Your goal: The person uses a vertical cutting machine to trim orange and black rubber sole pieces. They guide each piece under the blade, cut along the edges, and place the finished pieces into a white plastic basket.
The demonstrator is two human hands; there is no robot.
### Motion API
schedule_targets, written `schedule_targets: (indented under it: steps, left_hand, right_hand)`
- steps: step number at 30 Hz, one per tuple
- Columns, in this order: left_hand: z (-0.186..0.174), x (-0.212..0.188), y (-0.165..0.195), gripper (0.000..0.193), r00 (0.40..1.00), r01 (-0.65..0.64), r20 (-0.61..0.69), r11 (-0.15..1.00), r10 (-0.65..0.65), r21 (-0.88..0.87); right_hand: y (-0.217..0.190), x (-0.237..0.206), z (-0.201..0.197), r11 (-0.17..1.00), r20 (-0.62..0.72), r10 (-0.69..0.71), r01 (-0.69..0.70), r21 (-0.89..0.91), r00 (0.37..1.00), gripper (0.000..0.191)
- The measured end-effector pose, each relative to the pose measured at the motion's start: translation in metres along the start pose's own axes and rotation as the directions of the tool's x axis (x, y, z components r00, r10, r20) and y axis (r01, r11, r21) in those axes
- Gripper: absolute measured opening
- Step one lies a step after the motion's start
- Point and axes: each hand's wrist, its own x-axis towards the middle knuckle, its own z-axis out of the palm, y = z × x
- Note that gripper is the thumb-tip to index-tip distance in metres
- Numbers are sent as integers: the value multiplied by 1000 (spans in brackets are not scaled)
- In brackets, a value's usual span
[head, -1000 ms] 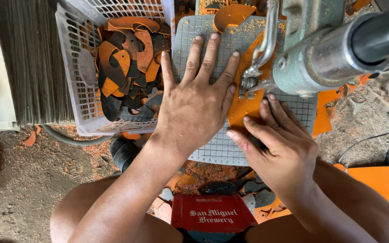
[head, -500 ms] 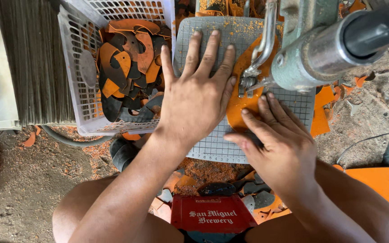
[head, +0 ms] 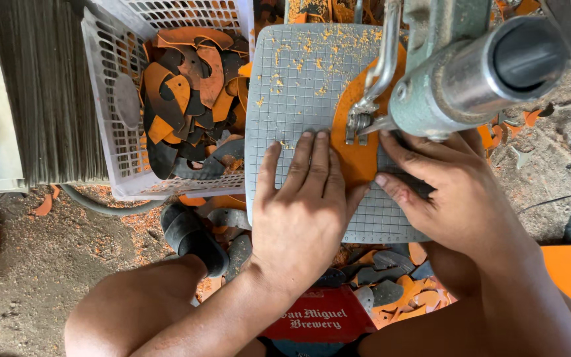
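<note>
Hands [head: 305, 211]: two; orange piece [head: 355, 155]: one

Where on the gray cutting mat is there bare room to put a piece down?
The gray mat is bare at its upper left, between the white basket and the orange piece, though dusted with orange crumbs. The lower half is crowded by the left hand, right hand and machine.

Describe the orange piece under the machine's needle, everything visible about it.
The orange piece is a flat, rounded cutout that looks like rubber or foam sheet. It lies on the grey gridded mat, partly hidden beneath the grey-green machine head. The left hand presses its lower left edge with its fingertips; the right hand holds its right side. Orange crumbs dot the mat nearby.
</note>
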Motion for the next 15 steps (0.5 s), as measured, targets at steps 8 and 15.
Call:
schedule_targets:
  steps: [8,15]
  left_hand:
    - [1,-1,-5,49,1000,-8,18,1000,8,-7]
    - [-1,4,-8,50,999,-14,33,1000,14,9]
  right_hand:
    - [1,4,5,1000,-13,-9,9,13,1000,44]
    - [-1,6,5,1000,-48,-8,8,3,999,42]
